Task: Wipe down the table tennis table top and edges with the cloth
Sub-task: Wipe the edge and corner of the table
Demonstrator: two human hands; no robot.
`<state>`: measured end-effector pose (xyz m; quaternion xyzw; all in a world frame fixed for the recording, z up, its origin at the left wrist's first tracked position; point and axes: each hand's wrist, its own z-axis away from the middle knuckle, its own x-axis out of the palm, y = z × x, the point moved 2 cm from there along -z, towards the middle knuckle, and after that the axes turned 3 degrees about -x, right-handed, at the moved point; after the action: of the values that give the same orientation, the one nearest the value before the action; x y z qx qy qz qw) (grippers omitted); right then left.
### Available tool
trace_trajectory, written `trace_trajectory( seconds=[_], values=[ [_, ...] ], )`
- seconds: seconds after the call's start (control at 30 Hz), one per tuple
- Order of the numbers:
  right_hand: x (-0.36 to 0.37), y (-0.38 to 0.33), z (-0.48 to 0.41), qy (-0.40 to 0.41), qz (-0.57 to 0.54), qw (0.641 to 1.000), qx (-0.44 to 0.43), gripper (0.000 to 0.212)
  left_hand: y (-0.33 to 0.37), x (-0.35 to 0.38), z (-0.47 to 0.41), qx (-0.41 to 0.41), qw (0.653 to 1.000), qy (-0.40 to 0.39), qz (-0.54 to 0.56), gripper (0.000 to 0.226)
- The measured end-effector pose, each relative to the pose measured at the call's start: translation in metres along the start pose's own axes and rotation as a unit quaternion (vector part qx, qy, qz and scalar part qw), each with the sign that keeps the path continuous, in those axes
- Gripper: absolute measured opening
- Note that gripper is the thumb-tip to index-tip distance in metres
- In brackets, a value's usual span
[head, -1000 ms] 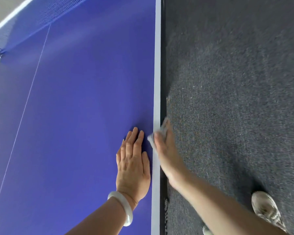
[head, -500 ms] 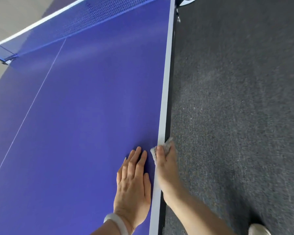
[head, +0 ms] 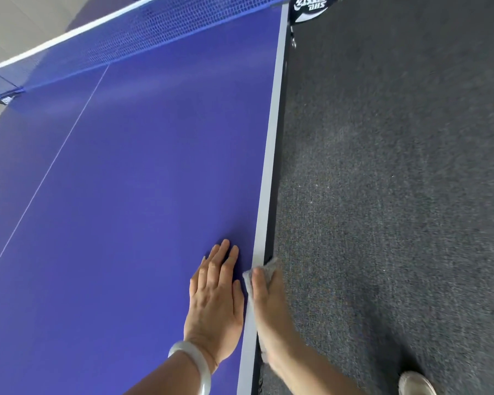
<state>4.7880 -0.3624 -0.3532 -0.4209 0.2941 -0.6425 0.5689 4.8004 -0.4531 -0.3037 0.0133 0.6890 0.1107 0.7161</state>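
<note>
While the cloth (head: pixel 270 266) is held against the right edge (head: pixel 271 166) of the tabletop (head: pixel 126 195) by the right hand (head: pixel 268 309), its grip closed around the fabric, the left hand (head: pixel 214 303) is laid flat and empty just beside it. Even pressure is advised, with the cloth drawn along the edge toward the net (head: pixel 126 32).

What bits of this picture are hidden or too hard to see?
All in the head view:
Cloth: mostly hidden under the right hand, so its full size and shape are unclear.
Shoe: cut off by the picture's bottom border.
Net: its top is partly cut off by the upper border.
Logo beside the net: cut off at the top, unreadable.
</note>
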Motion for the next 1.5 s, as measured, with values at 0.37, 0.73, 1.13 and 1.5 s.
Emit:
trace_trajectory(
  seconds=[0.37, 0.73, 1.13, 1.5],
  values=[
    [0.002, 0.007, 0.020, 0.055, 0.025, 0.998, -0.014, 0.057, 0.004, 0.000, 0.004, -0.016, 1.000, 0.006, 0.008, 0.060],
    [0.000, -0.052, -0.079, 0.023, -0.010, 1.000, 0.005, 0.051, 0.003, 0.002, 0.004, -0.011, 1.000, 0.024, 0.009, 0.053],
    [0.000, -0.013, -0.021, -0.001, 0.024, 1.000, 0.012, 0.032, 0.000, 0.003, 0.003, -0.013, 1.000, 0.011, 0.016, 0.051],
    [-0.001, -0.049, -0.088, 0.035, 0.083, 0.996, -0.018, 0.062, 0.001, -0.008, -0.007, 0.003, 1.000, 0.010, -0.001, 0.041]
  ],
)
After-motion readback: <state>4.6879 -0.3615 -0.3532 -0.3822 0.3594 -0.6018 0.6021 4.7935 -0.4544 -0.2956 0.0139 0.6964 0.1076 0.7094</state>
